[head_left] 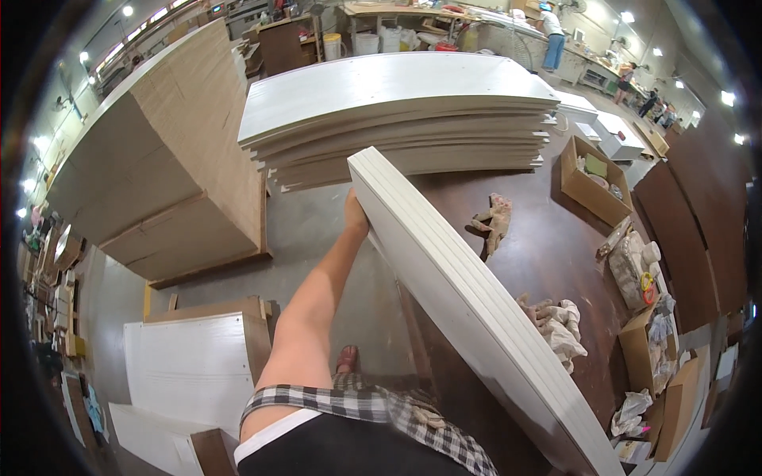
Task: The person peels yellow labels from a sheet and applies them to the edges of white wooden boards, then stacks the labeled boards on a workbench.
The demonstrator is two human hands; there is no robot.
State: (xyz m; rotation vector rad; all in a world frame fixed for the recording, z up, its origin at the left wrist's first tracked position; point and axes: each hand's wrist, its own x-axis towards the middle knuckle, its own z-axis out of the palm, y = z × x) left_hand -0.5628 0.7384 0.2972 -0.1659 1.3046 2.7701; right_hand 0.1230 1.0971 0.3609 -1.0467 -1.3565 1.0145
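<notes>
My left hand [355, 213] is closed on the far end of a bundle of long white boards [468, 305]. The bundle stands tilted on edge and runs from the middle of the view to the lower right. Lines along its upper edge look like several boards side by side. My right hand does not show; the near end of the bundle leaves the picture at the bottom. Past my left hand lies a broad stack of white panels [397, 83]. Right of the bundle, a stained work glove [498, 220] and crumpled pale gloves [559, 329] rest on a dark brown tabletop [536, 266].
A tall block of stacked boards [159, 151] stands at the left on a base. White panels [189, 361] lie low at the lower left. Cardboard boxes [583, 190] with odds and ends and yellow-handled scissors [648, 285] line the right side. A person [553, 40] stands far back.
</notes>
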